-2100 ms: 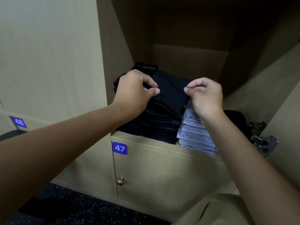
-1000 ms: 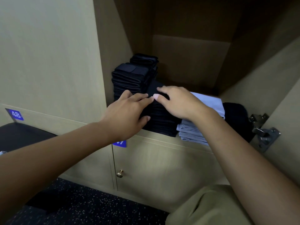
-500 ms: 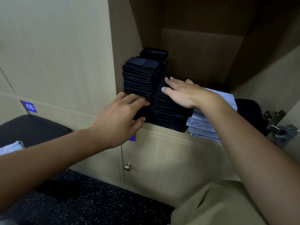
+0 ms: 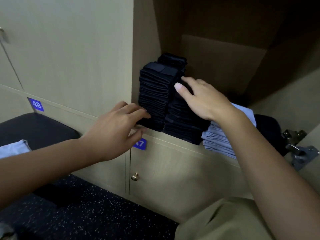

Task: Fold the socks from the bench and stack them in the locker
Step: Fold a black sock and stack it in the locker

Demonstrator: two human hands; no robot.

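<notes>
Two dark sock stacks [image 4: 155, 94] are now steadied by the open, empty left hand [image 4: 119, 125] and right hand [image 4: 204, 99], the folded pair placed since, so another can be fetched from the desk [image 4: 34, 125].

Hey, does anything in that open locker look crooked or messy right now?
Nothing is spilled. The tallest dark sock stack by the left wall looks uneven, its top pair skewed. The right hand rests on the shorter dark stack; the light blue stack looks tidy.
</notes>
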